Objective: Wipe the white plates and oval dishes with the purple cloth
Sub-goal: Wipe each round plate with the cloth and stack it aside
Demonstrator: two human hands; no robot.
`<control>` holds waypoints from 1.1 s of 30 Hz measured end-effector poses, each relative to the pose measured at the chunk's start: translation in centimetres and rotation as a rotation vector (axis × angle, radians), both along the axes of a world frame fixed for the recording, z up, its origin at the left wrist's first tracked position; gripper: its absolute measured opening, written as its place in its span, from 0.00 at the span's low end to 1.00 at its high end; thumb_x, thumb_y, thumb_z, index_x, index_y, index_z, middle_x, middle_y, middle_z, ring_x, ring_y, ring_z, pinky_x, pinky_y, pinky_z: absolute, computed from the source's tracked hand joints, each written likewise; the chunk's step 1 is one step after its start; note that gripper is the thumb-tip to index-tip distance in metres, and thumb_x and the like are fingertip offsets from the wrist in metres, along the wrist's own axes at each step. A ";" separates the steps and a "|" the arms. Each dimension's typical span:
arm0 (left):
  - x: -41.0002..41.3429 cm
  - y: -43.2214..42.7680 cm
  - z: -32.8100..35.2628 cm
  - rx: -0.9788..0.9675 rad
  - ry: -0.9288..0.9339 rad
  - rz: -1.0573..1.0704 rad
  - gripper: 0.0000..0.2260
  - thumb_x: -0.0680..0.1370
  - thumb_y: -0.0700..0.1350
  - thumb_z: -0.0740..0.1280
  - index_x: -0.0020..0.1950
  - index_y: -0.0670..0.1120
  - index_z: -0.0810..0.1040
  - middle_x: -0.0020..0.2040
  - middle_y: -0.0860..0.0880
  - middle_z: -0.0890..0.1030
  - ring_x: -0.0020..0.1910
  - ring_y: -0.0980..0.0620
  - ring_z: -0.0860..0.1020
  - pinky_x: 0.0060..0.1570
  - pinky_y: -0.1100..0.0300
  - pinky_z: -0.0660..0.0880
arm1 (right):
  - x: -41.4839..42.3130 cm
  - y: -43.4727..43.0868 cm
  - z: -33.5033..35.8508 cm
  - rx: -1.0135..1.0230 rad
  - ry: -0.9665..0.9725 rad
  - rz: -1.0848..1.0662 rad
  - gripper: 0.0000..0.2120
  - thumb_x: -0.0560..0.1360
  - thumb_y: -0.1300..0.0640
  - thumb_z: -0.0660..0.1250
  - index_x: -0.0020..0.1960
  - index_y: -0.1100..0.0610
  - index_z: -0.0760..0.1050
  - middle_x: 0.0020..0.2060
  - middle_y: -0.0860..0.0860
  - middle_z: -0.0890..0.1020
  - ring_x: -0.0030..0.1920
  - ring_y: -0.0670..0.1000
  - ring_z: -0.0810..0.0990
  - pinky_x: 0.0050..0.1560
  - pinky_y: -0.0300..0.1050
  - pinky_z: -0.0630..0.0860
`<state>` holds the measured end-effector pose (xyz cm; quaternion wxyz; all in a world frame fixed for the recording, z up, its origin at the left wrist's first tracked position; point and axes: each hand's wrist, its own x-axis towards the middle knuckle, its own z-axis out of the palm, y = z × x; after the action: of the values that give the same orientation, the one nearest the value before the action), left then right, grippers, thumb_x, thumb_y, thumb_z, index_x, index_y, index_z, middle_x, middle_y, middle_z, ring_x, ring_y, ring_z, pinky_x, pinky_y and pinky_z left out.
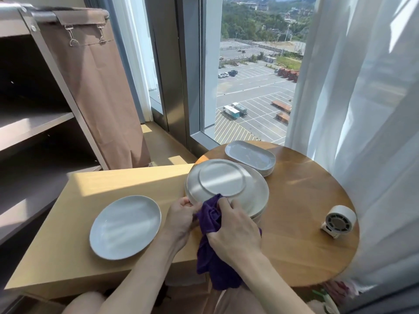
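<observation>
Sunlit wood formed the desk (102, 184) and round table (306, 223). Nearest, the right hand (233, 227) curled round the soft purple cloth (210, 264), pressing it on the near rim of a glossy upturned plate (222, 177) topping a stack (258, 214); the left hand (181, 216) pinched that rim. Left lay a single plate (125, 227); beyond, stacked oval dishes (249, 155).

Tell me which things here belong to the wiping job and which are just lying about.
Job: purple cloth in the right hand; upturned round white plate atop its stack, gripped by the left hand; lone white plate on the pale wooden table; stacked white oval dishes.
Lying about: small white round fan; hanging brown fabric bag.
</observation>
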<state>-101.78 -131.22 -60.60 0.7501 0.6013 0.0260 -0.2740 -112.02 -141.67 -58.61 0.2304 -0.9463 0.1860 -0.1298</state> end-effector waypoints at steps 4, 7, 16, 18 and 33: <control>0.1 0.3 -0.5 -0.015 0.051 -0.029 0.10 0.79 0.34 0.68 0.60 0.32 0.80 0.48 0.36 0.85 0.41 0.45 0.82 0.39 0.53 0.80 | 0.2 0.6 -0.4 0.014 -0.012 0.041 0.13 0.76 0.38 0.61 0.53 0.44 0.66 0.47 0.43 0.70 0.45 0.53 0.77 0.40 0.46 0.69; 0.1 0.3 -0.6 -0.058 0.089 -0.046 0.11 0.82 0.35 0.65 0.63 0.33 0.77 0.46 0.41 0.86 0.42 0.48 0.85 0.43 0.55 0.82 | -0.3 -1.7 -0.1 0.078 -0.017 -0.050 0.11 0.74 0.38 0.62 0.51 0.43 0.67 0.44 0.41 0.70 0.41 0.51 0.76 0.39 0.47 0.72; 0.4 0.1 -0.1 -0.058 0.078 -0.002 0.08 0.82 0.34 0.66 0.61 0.37 0.76 0.51 0.39 0.86 0.49 0.44 0.86 0.44 0.55 0.84 | 2.3 -12.7 2.1 0.288 0.098 -0.221 0.04 0.71 0.51 0.67 0.46 0.47 0.78 0.42 0.46 0.82 0.44 0.53 0.79 0.45 0.52 0.78; 0.5 0.0 0.4 -0.021 0.045 0.004 0.07 0.81 0.34 0.67 0.59 0.36 0.76 0.52 0.38 0.86 0.49 0.43 0.85 0.45 0.53 0.84 | 3.9 -14.4 2.4 0.308 0.135 -0.196 0.04 0.71 0.53 0.67 0.40 0.51 0.79 0.39 0.49 0.83 0.43 0.54 0.80 0.43 0.51 0.76; 1.1 -0.3 1.5 0.155 -0.167 -0.028 0.10 0.80 0.34 0.69 0.61 0.40 0.78 0.51 0.42 0.86 0.50 0.44 0.85 0.38 0.65 0.78 | 15.9 -18.0 7.0 0.221 0.500 -0.018 0.15 0.74 0.48 0.71 0.56 0.55 0.83 0.52 0.53 0.82 0.48 0.53 0.80 0.49 0.47 0.76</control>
<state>-100.71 -131.53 -59.12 0.6971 0.6785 -0.0240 -0.2307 -96.10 -159.64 -51.63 0.2781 -0.9163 0.2586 0.1270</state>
